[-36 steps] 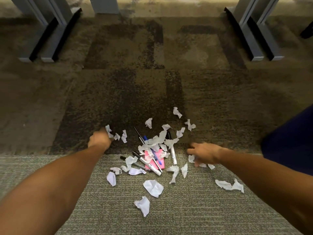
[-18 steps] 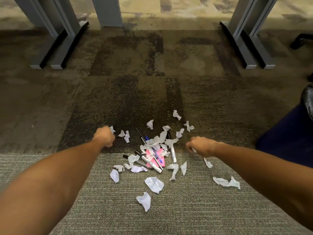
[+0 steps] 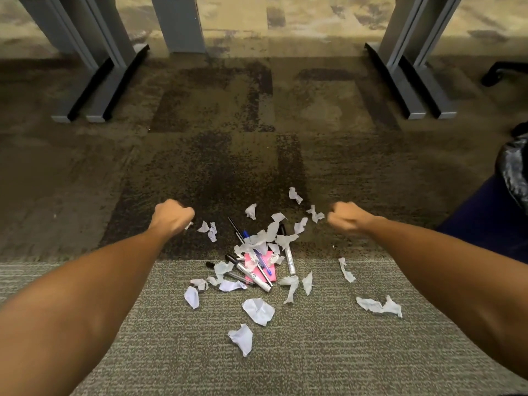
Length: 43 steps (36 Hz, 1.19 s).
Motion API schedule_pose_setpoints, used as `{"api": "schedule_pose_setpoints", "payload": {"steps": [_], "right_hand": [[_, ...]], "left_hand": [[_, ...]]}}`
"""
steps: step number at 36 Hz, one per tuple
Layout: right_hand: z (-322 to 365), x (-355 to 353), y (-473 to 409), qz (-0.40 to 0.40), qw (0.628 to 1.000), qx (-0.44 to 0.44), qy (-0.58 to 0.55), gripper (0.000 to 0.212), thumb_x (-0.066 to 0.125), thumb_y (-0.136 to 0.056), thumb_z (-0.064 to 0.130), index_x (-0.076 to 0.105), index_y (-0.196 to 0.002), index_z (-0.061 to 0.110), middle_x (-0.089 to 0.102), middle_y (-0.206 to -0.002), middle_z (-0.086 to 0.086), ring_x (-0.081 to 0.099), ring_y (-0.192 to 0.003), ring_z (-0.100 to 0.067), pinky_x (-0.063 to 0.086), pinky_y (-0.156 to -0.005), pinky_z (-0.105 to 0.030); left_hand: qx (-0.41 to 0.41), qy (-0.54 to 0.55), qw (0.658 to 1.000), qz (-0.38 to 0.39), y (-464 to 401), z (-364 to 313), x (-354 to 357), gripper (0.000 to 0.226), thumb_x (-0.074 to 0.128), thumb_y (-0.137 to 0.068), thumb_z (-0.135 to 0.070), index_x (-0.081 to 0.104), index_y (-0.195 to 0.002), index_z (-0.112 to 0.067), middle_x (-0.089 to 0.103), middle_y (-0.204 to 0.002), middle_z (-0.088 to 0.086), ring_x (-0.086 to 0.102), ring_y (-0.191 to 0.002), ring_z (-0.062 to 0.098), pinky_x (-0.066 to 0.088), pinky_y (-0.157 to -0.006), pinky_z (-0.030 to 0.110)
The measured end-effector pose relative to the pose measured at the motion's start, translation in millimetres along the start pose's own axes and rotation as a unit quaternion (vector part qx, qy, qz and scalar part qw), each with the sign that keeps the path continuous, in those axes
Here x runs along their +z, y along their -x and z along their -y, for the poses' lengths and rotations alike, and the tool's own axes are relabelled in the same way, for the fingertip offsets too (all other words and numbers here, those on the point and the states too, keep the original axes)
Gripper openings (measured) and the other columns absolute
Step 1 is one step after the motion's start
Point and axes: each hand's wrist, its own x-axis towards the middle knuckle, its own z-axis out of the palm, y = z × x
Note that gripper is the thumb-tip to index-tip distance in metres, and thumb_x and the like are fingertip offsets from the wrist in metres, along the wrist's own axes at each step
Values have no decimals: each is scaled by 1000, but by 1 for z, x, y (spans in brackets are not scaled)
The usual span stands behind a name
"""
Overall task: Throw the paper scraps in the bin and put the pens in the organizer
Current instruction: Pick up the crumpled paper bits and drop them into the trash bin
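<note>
This looks like an office. The floor is commercial carpet tile (image 3: pixel 285 352) laid in squares of differing pattern: a ribbed grey-green one nearest, mottled brown and dark ones farther off. Grey metal desk legs with long flat feet stand at the far left (image 3: pixel 94 90) and far right (image 3: pixel 411 81), with another grey upright (image 3: pixel 178 24) between them. At the right edge a black chair-base arm (image 3: pixel 503 71) reaches in. Pens (image 3: pixel 258 270), a pink sticky-note pad (image 3: pixel 270 268) and torn paper scraps (image 3: pixel 258 310) lie on the floor.

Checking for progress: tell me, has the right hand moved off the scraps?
Yes. The right hand rose away from the pens, toward the bin.
</note>
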Motion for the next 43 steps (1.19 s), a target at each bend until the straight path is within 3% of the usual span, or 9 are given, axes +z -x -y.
{"api": "schedule_pose_setpoints", "payload": {"steps": [5,7,10,16,20,24,31,38,43], "right_hand": [[-3,8,-18,-37,999,16,4,50,36,-101,45,58,-75,7,62,-87,-17,56,-69,-21,41,-57,-29],[-3,12,-27,-52,998,25,-11,55,35,-102,49,65,-101,2,66,-102,-20,63,-86,-28,53,-76,-35],[0,19,-37,-85,996,18,-36,45,38,-104,38,47,-137,10,60,-125,-24,59,-110,-39,51,-94,-44],[11,38,-60,-80,997,-12,-17,40,52,-93,0,46,-132,7,41,-139,-23,53,-116,-41,48,-91,-40],[9,49,-74,-74,997,15,-15,55,54,-88,-7,44,-139,12,25,-150,-22,52,-120,-45,47,-97,-40],[7,60,-84,-128,991,17,-15,57,53,-86,-7,46,-137,16,32,-140,-22,45,-121,-46,47,-95,-42],[9,79,-95,-132,991,35,10,25,52,-99,15,47,-124,14,29,-141,-23,34,-128,-46,44,-92,-49],[-4,71,-90,-127,992,2,-23,34,59,-86,-6,59,-116,10,43,-138,-21,53,-115,-41,45,-88,-35],[-3,58,-72,-104,994,-5,-33,42,60,-84,-9,60,-121,11,48,-134,-17,53,-116,-36,46,-90,-33]], "left_hand": [[-17,-23,999,-24,-11,5,12,35,62,-86,-36,62,-72,-4,64,-90,21,61,-80,35,49,-70,35],[-31,-32,998,-35,-16,7,19,29,64,-86,-31,68,-92,-3,65,-104,24,62,-92,40,51,-77,38],[-41,-37,998,-39,-22,11,30,29,65,-88,-25,66,-111,-7,62,-118,26,60,-105,43,48,-80,38],[-38,-62,996,-56,-32,21,49,39,65,-91,-21,55,-126,-7,53,-128,28,56,-111,48,49,-88,46],[-71,-52,993,-74,-39,25,58,47,69,-90,-26,49,-128,-6,37,-134,28,53,-109,53,45,-94,48],[-65,-28,995,-66,-49,32,63,59,76,-84,-33,48,-129,-8,36,-135,25,54,-108,50,46,-93,48],[1,-45,999,-27,-60,38,73,56,65,-93,-29,39,-141,-21,28,-141,24,57,-103,49,47,-93,47],[22,-86,995,-40,-64,41,72,22,66,-92,-20,62,-107,-3,56,-119,26,57,-102,40,37,-75,32],[-27,-26,999,-32,-57,33,63,22,60,-94,-9,62,-114,0,65,-113,27,66,-99,40,56,-86,45]]}}
